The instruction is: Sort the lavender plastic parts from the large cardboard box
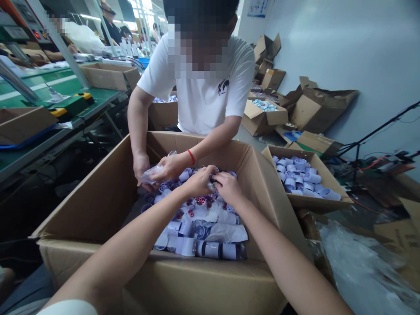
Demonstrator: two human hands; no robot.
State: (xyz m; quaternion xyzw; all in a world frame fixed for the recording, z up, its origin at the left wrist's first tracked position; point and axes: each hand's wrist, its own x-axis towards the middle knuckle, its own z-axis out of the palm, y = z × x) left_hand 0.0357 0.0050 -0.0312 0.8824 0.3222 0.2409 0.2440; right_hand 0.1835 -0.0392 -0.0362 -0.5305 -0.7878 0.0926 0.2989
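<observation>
A: Landmark?
B: Large carton [210, 284], open-topped, directly in front of the wearer.

A: Left hand [201, 181]?
B: Above the contents of the large carton, toward its far side. Fingers closed on a small piece [211, 183], partly clear, partly dark; mostly hidden, shape unclear.

A: Right hand [227, 186]?
B: Just beside the left, fingertips pinching the same small piece. Both forearms cross the near rim of the large carton.

A: Contents beneath?
B: Pale cylindrical parts [185, 247], some dark-banded, lying along the near wall inside; white wrapping [229, 232] over some; small red pieces [201, 201] near the middle.

A: Far side of the large carton?
B: Person in white shirt [205, 98], leaning over it, red wrist cord [190, 156]. Both of that person's hands are at a clear plastic bag [152, 174], inside the far-left part.

A: Right of the large carton?
B: Smaller carton [323, 202] holding white cylinders [300, 165]; nearer the wearer, crumpled clear plastic sheeting [361, 267].

A: Left?
B: Green workbench [36, 89], beyond the left wall.
</observation>
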